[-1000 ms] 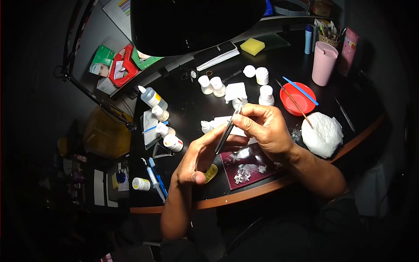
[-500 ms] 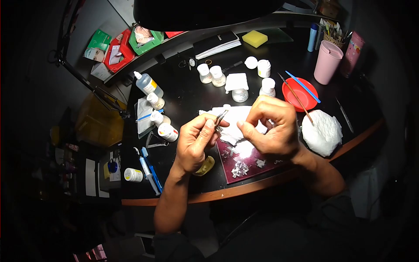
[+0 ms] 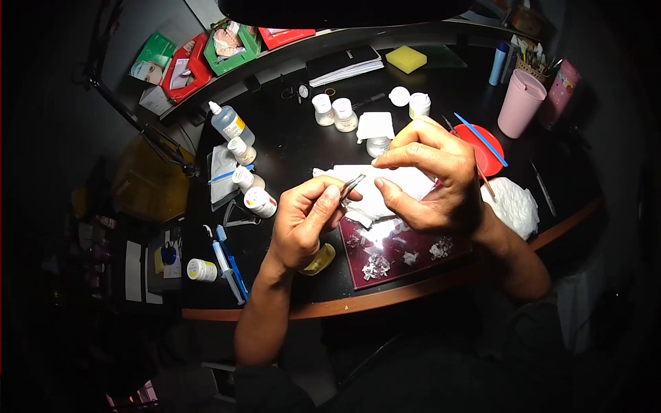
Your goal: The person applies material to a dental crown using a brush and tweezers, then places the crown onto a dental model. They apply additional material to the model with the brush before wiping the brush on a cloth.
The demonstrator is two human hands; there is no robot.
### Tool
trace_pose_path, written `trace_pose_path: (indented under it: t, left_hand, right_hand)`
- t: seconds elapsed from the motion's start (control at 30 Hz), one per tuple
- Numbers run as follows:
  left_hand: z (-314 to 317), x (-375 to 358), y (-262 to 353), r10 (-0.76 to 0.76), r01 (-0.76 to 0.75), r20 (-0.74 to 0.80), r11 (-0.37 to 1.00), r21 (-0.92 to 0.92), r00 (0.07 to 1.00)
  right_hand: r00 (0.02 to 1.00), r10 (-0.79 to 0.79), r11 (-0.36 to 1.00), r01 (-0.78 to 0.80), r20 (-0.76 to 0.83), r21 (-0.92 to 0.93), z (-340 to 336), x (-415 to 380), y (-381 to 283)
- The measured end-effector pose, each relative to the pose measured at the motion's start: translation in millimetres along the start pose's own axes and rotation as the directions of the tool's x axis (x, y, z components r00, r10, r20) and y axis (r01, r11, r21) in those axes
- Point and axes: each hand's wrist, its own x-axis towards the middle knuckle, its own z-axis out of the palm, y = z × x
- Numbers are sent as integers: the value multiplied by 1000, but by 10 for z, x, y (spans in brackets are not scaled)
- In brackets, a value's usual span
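My left hand [image 3: 308, 221] is closed on slim metal tweezers [image 3: 352, 184], their tip pointing up and to the right. Just right of that tip, my right hand [image 3: 441, 180] has its thumb and forefinger apart, with nothing visible between them. Under both hands lies a white paper towel [image 3: 392, 189], overlapping a dark red glossy slab [image 3: 427, 272]. Several small heaps of white scraps [image 3: 376, 267] sit on the slab. A yellowish translucent piece [image 3: 319, 261] is beside my left wrist.
White-capped bottles [image 3: 260, 203] line the left side; more jars [image 3: 345, 115] stand behind. A red bowl [image 3: 490, 162] with a blue stick [image 3: 480, 140] across it, a white crumpled wad [image 3: 516, 210] and a pink tumbler [image 3: 521, 103] are at the right. The wooden desk edge [image 3: 372, 301] runs in front.
My right hand has opened, its forefinger lifting away from the thumb, and has risen slightly. My left hand still holds the tweezers. The view has shifted a little.
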Motion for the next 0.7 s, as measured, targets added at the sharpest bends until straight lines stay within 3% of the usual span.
trace_pose_path:
  t: [0.13, 0.23, 0.3, 0.33, 0.37, 0.5, 0.63, 0.7]
  left_hand:
    - [54, -5, 22, 91, -85, -32, 985, 149, 995]
    - [59, -12, -6, 146, -116, -71, 942, 316, 987]
    - [71, 9, -15, 212, -159, -81, 894, 418, 974]
    - [83, 26, -14, 271, -208, -66, 855, 476, 960]
    - [91, 48, -10, 329, -255, -48, 808, 532, 943]
    - [76, 83, -51, 460, -339, -10, 669, 662, 888]
    - [59, 114, -47, 543, -406, 79, 515, 755, 836]
    - [67, 119, -36, 569, -430, 105, 475, 768, 815]
  right_hand:
    - [999, 19, 1000, -20, -32, -18, 8, -93, 4]
    - [970, 237, 970, -233, -52, 74, 40, -221, -37]
    - [930, 363, 911, -341, -58, 233, 86, -277, -6]
    - [904, 424, 868, -388, -53, 311, 99, -297, 0]
    - [757, 646, 667, -620, 93, 413, 63, -280, -50]
    - [569, 709, 300, -778, 417, 552, -34, -260, 46]
    - [478, 725, 88, -779, 496, 621, 8, -289, 51]
    - [474, 730, 99, -787, 493, 609, -9, -273, 38]
